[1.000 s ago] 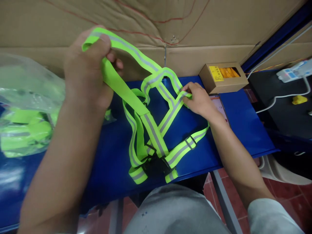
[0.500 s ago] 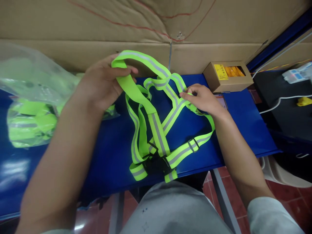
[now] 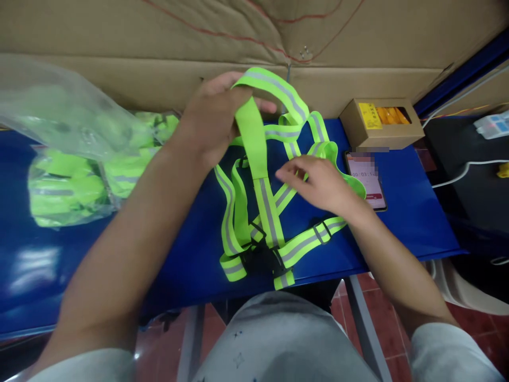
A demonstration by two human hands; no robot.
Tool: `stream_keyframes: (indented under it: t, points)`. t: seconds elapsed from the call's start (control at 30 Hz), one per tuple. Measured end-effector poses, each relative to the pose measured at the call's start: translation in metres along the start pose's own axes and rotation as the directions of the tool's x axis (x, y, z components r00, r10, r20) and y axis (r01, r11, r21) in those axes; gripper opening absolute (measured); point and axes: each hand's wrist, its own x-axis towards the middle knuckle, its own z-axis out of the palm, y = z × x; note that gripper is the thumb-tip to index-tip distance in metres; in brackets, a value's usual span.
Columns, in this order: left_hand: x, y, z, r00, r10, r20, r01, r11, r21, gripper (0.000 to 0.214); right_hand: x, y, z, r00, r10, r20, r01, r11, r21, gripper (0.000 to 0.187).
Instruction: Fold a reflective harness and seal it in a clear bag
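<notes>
A neon-yellow reflective harness (image 3: 270, 212) with grey stripes lies loosely looped on the blue table. My left hand (image 3: 218, 116) pinches one of its straps near the top, lifting it into an arch. Over the harness's right side hovers my right hand (image 3: 318, 180), its fingers bent but apart and nothing visibly gripped. Straps run behind and beneath that hand, so any contact there is hidden. Close to the table's front edge sits the black buckle (image 3: 262, 260), with a black slider (image 3: 322, 232) on the strap to its right.
Bagged neon straps (image 3: 69, 191) lie at the left under a clear plastic bag (image 3: 67, 111). A cardboard box (image 3: 382, 124) with orange contents stands at the back right, a phone (image 3: 368, 180) before it. A cardboard wall (image 3: 178, 32) closes off the back.
My left hand has moved right with the strap. My right hand has let go of the strap it pinched and shifted slightly down and left. More of the phone shows.
</notes>
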Motion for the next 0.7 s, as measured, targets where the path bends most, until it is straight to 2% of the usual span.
stream_keyframes:
  t: [0.1,0.23,0.3,0.43,0.5,0.57,0.63,0.67,0.7]
  points:
    - [0.002,-0.004,0.015,0.997,0.017,0.075,-0.010,0.997,-0.083,0.024,-0.002,-0.010,0.020,0.995,0.046,0.085,-0.057,0.989,0.135,0.049]
    - [-0.001,-0.010,0.023,0.980,0.036,0.198,-0.009,0.991,-0.136,0.035,0.003,-0.001,0.039,0.992,0.080,0.101,-0.110,0.934,0.339,0.035]
    - [-0.005,-0.010,0.025,0.974,0.042,0.224,0.002,0.982,-0.190,0.031,0.006,0.005,0.043,0.992,0.123,0.031,-0.126,0.912,0.391,0.039]
    - [-0.012,-0.005,0.032,0.965,0.057,0.255,0.009,0.968,-0.249,0.024,0.011,0.008,0.044,0.953,0.222,-0.206,-0.105,0.881,0.462,0.068]
    - [-0.012,-0.004,0.033,0.942,0.085,0.326,-0.031,0.985,-0.168,0.023,0.012,0.004,0.038,0.950,0.196,-0.242,-0.045,0.856,0.516,0.074]
    - [-0.010,-0.008,0.026,0.927,0.150,0.343,-0.172,0.985,0.033,0.020,0.011,-0.001,0.028,0.962,0.145,-0.229,0.031,0.780,0.625,0.067]
    - [-0.006,-0.017,0.009,0.920,0.250,0.301,-0.335,0.901,0.277,0.021,0.009,-0.004,0.014,0.969,0.132,-0.209,0.071,0.661,0.747,0.053]
    - [-0.005,-0.022,-0.002,0.917,0.293,0.270,-0.383,0.837,0.392,0.023,0.007,-0.004,0.005,0.968,0.150,-0.202,0.072,0.602,0.795,0.048]
    - [-0.004,-0.028,-0.013,0.923,0.300,0.240,-0.381,0.796,0.471,0.025,0.005,-0.004,-0.003,0.966,0.180,-0.183,0.056,0.550,0.833,0.044]
